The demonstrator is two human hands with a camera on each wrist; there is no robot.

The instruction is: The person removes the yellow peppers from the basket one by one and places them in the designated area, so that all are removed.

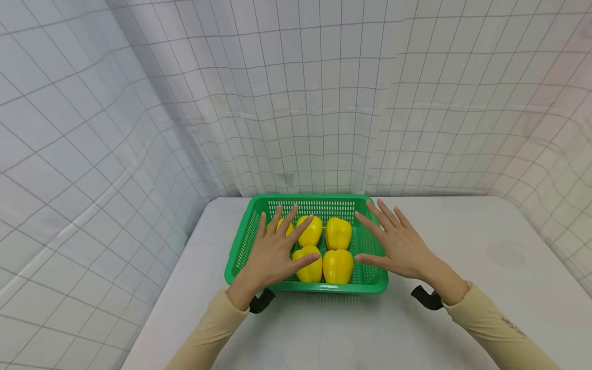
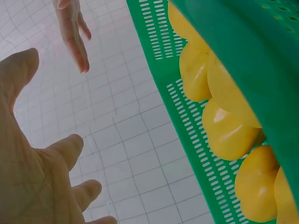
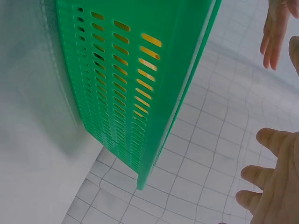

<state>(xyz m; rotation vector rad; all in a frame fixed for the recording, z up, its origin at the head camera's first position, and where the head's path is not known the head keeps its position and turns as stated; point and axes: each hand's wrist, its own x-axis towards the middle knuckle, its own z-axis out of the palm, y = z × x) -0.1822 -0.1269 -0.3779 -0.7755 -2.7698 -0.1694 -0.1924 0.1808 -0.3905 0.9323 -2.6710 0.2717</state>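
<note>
Several yellow bell peppers point(image 1: 338, 267) lie in a green slotted plastic basket point(image 1: 324, 289) on the table. My left hand point(image 1: 274, 255) hovers over the basket's left part, palm down with fingers spread, covering some of the peppers in the head view. Over the basket's right edge, my right hand point(image 1: 401, 247) also spreads its fingers and holds nothing. In the left wrist view, peppers point(image 2: 229, 133) show beyond the near rim, with the left hand point(image 2: 42, 172) above them. The right wrist view shows the basket's slotted side point(image 3: 117, 70) beside the right hand point(image 3: 275, 172).
A white table point(image 1: 467, 267) carries the basket near its far edge. White sheets with a dark grid point(image 1: 296, 103) hang behind the table and on both sides. A black strap piece point(image 1: 262, 301) sits at the left wrist, another point(image 1: 426, 298) at the right.
</note>
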